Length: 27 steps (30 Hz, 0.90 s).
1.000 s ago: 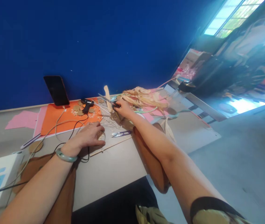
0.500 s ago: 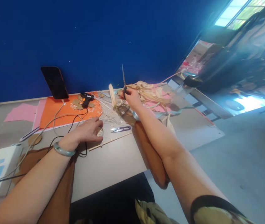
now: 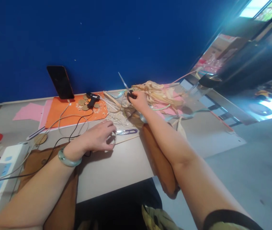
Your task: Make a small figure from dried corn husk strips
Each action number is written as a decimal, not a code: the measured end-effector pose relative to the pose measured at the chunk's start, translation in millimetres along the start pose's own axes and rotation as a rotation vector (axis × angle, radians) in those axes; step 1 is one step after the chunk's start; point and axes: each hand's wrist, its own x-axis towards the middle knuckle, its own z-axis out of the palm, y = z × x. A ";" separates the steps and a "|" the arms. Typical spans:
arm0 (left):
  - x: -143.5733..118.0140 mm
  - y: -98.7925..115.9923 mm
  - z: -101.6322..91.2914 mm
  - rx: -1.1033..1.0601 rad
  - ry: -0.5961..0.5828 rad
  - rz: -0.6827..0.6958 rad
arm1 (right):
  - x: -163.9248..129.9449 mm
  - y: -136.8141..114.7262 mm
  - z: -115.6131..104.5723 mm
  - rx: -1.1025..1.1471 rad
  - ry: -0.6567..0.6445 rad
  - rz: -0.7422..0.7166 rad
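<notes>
My right hand [image 3: 139,101] grips black-handled scissors [image 3: 126,88], blades pointing up and left, just in front of a pile of pale dried husk strips [image 3: 158,91]. My left hand [image 3: 100,136] lies palm-down on the grey table [image 3: 117,166], fingers curled over a small light ring-shaped piece [image 3: 112,139] that is mostly hidden. A green bangle [image 3: 67,159] circles that wrist. Small purple thread snips [image 3: 126,131] and a thin wooden stick [image 3: 128,139] lie just right of my left fingers.
An orange sheet [image 3: 64,113] holds a black glue gun [image 3: 93,98] and several round brown discs [image 3: 83,103]. A dark phone [image 3: 60,82] leans on the blue wall. Cables [image 3: 61,127] run to a white power strip [image 3: 6,163]. Pink paper [image 3: 29,112] lies at left.
My right hand lifted the scissors off the table, swung the blades upward, then tilted them left. My left hand slid slightly right over the ring piece.
</notes>
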 end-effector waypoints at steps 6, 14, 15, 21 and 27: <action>-2.7 -35.0 2.6 0.029 0.005 -0.197 | -3.6 -5.0 -0.1 -0.127 -0.058 -0.054; 2.0 -41.2 13.3 0.017 -0.051 -0.233 | -6.3 -5.3 2.8 -0.159 -0.127 -0.065; 1.6 -39.8 12.0 0.012 -0.065 -0.239 | -6.5 -5.1 2.9 -0.161 -0.130 -0.074; -3.0 -35.5 5.2 -0.004 -0.123 -0.267 | -6.4 -3.7 3.4 -0.178 -0.133 -0.084; -3.3 -33.6 6.3 0.007 -0.123 -0.234 | -7.1 -2.5 4.7 -0.200 -0.139 -0.077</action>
